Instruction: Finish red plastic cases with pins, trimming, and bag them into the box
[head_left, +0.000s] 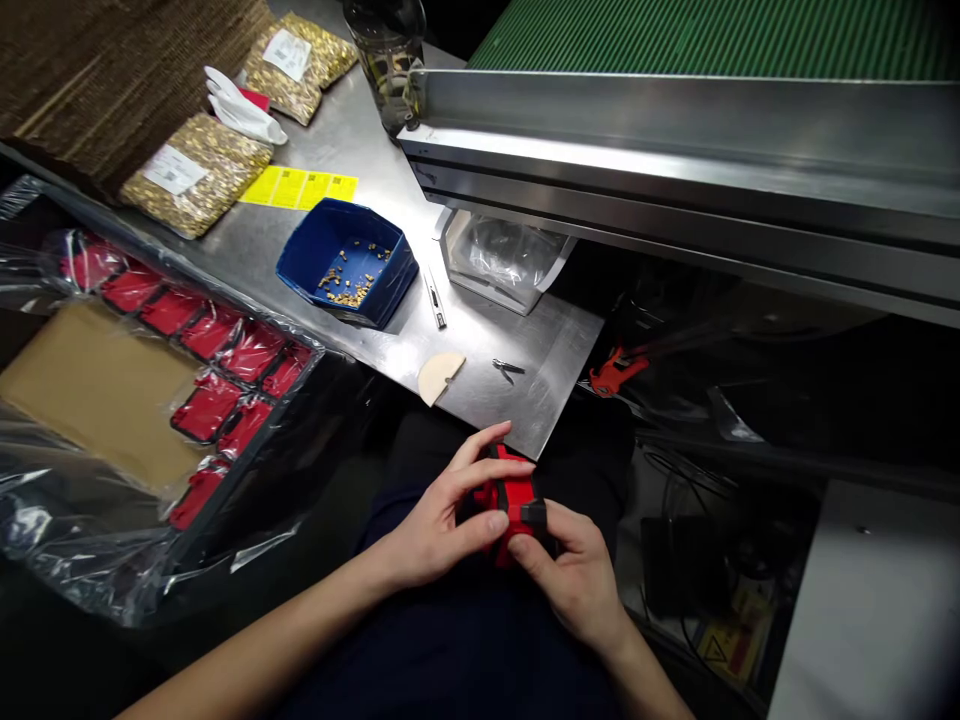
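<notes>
A red and black plastic housing (517, 491) is held between both hands above my lap, close to the table's near corner. My left hand (456, 500) grips it from the left, thumb on the near face and fingers across the top. From the right, my right hand (574, 570) closes on its lower end, the thumb pressed to the near side. The palms hide part of the housing. On the metal table (517, 415) just beyond lie small dark pliers (508, 369), a pale half-round piece (441, 378) and a utility knife (435, 300).
A blue bin (397, 285) holds small brass pieces. Behind it are yellow labels (300, 188), bags of brass parts (199, 170) and a white glove (244, 108). A plastic-lined box (247, 490) with red parts stands left. A conveyor (675, 150) runs along the upper right.
</notes>
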